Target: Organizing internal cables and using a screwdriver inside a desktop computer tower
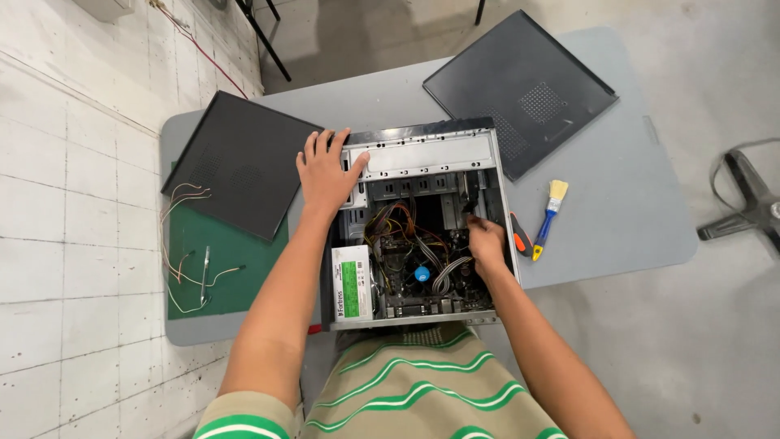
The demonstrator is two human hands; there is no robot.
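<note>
Both bare forearms extend from the near edge of the view toward the far side, emerging from short striped sleeves. The left arm runs nearly straight, angled slightly to the right, with the wrist in line with the forearm. The left hand [327, 175] lies palm down, back of the hand uppermost, fingers spread and extended toward the far side, thumb pointing right. The right arm enters from the near right and slants toward the far left. The right hand [486, 241] is lower and nearer, its fingers curled downward and drawn together; whether they pinch anything cannot be told.
</note>
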